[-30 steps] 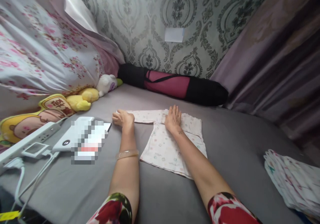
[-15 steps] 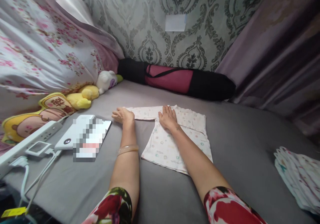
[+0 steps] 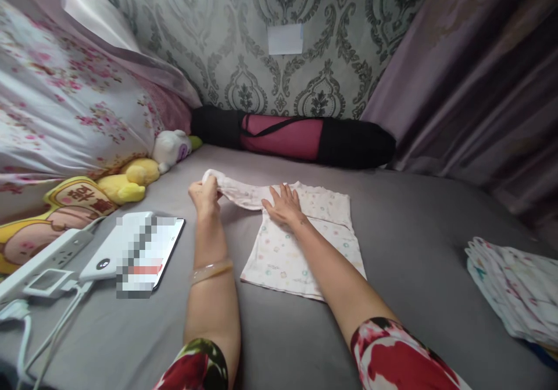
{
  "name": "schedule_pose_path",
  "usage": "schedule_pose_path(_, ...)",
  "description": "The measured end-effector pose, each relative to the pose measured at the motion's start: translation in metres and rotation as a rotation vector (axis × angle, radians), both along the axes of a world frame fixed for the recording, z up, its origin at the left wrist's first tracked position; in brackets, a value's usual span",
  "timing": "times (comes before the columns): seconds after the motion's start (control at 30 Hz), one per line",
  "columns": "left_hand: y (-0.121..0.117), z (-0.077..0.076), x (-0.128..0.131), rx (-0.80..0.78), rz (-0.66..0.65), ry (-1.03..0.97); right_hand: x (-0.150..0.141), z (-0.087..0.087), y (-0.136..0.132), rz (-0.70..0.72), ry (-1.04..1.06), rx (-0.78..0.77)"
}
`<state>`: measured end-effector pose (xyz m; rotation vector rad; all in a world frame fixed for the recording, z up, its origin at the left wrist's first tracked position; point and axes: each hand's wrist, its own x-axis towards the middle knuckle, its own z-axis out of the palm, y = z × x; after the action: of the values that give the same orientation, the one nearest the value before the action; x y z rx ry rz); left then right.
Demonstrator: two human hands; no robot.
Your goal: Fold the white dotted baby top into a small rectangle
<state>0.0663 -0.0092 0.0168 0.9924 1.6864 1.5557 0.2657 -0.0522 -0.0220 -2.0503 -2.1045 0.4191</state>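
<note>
On the grey sheet [image 3: 414,233], keeps the small printed shirt [image 3: 270,262] spread near the middle. Presses upon it with the right hand [image 3: 284,207], flat and fingers wide. Holds the sleeve [image 3: 242,196] by its end in the left hand [image 3: 206,195], closed narrowly. Just now raises this end, so makes the sleeve slack, no longer flat.

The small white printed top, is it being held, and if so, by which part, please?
Yes, the left hand grips the small white printed top near the end of its sleeve; the right hand lies spread near the shoulder.
</note>
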Motion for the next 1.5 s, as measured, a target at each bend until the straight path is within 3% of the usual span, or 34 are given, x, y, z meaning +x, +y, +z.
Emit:
schedule_pose_path(0.07,0.000,0.013,0.009,0.050,0.050,-0.335,0.001,0.001,0.001,0.003,0.008,-0.024)
schedule_pose_path(0.2,-0.004,0.032,0.035,0.102,-0.083,-0.584,0.002,0.003,0.004,0.011,0.026,-0.062)
schedule_pose_path(0.4,-0.008,0.033,0.074,0.090,-0.228,-0.565,0.015,0.009,0.011,0.042,0.201,-0.060)
schedule_pose_path(0.5,-0.011,0.032,0.086,0.108,-0.262,-0.527,0.033,0.015,0.007,-0.122,0.481,0.073)
schedule_pose_path(0.57,-0.014,0.031,0.095,0.116,-0.294,-0.496,0.048,0.020,-0.003,-0.292,0.756,0.062)
schedule_pose_path(0.67,-0.022,0.026,0.115,0.133,-0.345,-0.400,0.072,0.028,-0.024,-0.431,1.205,-0.142)
schedule_pose_path(0.73,-0.030,0.022,0.130,0.138,-0.439,-0.268,0.086,0.031,-0.037,-0.430,1.381,-0.256)
schedule_pose_path(0.83,-0.039,0.014,0.146,0.120,-0.723,-0.042,0.100,0.029,-0.049,-0.404,1.436,-0.261)
schedule_pose_path(0.9,-0.039,0.010,0.147,0.095,-0.818,0.007,0.105,0.025,-0.052,-0.409,1.419,-0.215)
schedule_pose_path(1.07,-0.023,0.004,0.116,0.005,-0.580,-0.026,0.110,0.019,-0.051,-0.398,1.259,-0.191)
schedule_pose_path(1.17,-0.014,-0.002,0.102,-0.053,-0.507,0.098,0.114,0.020,-0.050,-0.382,1.336,-0.131)
schedule_pose_path(1.33,-0.013,-0.022,0.110,-0.047,-0.628,0.434,0.119,0.028,-0.052,-0.494,1.683,-0.170)
schedule_pose_path(1.5,-0.025,-0.043,0.126,-0.048,-0.767,0.838,0.124,0.024,-0.050,-0.648,1.578,-0.048)
